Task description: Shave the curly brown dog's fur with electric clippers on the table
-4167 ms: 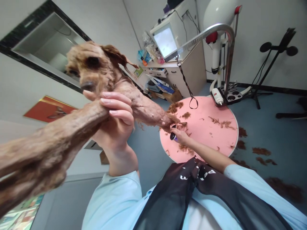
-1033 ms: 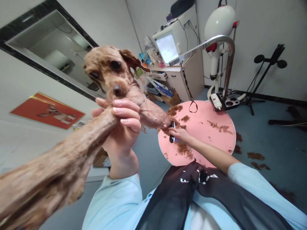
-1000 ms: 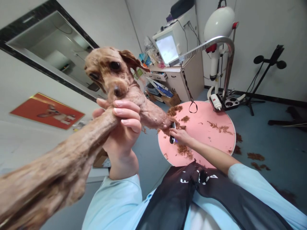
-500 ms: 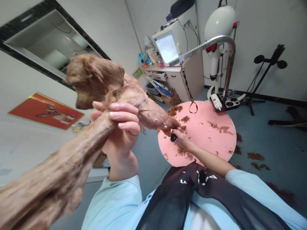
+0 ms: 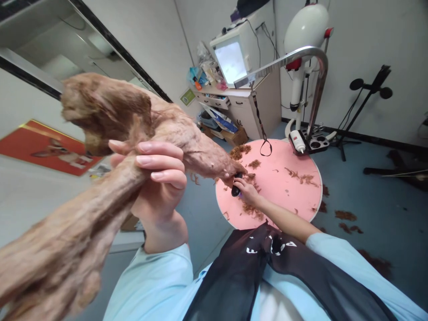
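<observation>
A brown dog is stretched upright, its coat mostly cut short and its head turned to the left. My left hand is closed around one foreleg, which reaches large toward the lower left. Farther down, my right hand grips a dark electric clipper close to the dog's hindquarters, above the pink round table. The clipper's blade end is hidden against the dog, so I cannot tell whether it touches the skin.
Cut brown fur lies on the tabletop, with more on the blue floor. A metal grooming arm carries a hanging loop. A tool tray holding a white bottle sits at the table's edge. Behind are a cabinet and a white dryer.
The dog's head and my left hand have shifted left in the view, and the room has shifted slightly too. Both hands keep their grip, with the clipper still beside the hindquarters.
</observation>
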Tool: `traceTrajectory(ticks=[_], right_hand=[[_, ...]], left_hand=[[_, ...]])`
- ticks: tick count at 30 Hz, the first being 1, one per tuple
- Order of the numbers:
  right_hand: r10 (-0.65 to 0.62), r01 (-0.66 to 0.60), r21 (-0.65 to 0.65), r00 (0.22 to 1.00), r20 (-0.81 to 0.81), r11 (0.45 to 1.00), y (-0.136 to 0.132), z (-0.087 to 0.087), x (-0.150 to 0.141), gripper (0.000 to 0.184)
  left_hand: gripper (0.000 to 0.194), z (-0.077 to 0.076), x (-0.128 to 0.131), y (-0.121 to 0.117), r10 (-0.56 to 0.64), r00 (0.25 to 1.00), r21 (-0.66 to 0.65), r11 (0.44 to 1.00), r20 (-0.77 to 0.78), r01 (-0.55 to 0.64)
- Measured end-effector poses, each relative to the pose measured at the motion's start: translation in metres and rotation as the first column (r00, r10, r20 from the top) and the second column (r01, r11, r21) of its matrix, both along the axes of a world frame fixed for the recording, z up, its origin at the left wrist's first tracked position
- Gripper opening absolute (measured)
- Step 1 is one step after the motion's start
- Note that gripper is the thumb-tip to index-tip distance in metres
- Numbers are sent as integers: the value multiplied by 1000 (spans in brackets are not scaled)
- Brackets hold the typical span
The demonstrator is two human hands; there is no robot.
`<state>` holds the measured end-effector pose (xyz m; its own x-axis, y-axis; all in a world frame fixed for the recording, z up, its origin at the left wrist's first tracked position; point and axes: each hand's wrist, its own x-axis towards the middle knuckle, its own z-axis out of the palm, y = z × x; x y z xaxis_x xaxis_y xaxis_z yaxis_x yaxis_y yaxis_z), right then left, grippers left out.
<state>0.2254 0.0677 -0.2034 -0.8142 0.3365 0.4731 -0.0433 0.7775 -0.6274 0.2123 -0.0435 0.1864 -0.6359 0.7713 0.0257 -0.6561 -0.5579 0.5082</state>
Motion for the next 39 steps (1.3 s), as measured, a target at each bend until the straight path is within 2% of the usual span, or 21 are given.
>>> traceTrajectory(ticks=[3,6,9,14,19,25,31,35,39], right_hand=[[-49,49,-10,998,46,999,4,-7,0,40],[3,-4,15,1000,30,1000,6,-10,4,43],[55,-54,69,998,-17,996,9,-6,7,45],[25,-25,93,1000,6,995,12,2,7,42],[32,-27,114,999,-37,993,11,5,3,39],[-25,25,97,1000,2,995,16,-6,2,39],[109,-92,149,988,-106,985,31,-12,6,42],[86,-73,118,990,-109,990,38,-26,4,41],[74,-65,94,993,-91,993,30,-40,2,34]], left_hand=[[22,-1,-2,0,-44,999,7,999,3,44],[15,-3,-2,-1,-72,997,22,997,-17,73],[14,-3,-1,-1,-71,997,43,996,-32,73],[15,-2,1,0,-78,994,25,996,-70,80],[14,-3,0,-1,-157,984,52,985,-89,162],[15,-2,0,1,-151,985,40,987,-86,155],[15,-3,-1,2,-162,987,71,984,-20,163],[18,-2,-1,3,-91,996,44,995,6,91],[19,0,1,4,-17,1000,13,1000,9,17]])
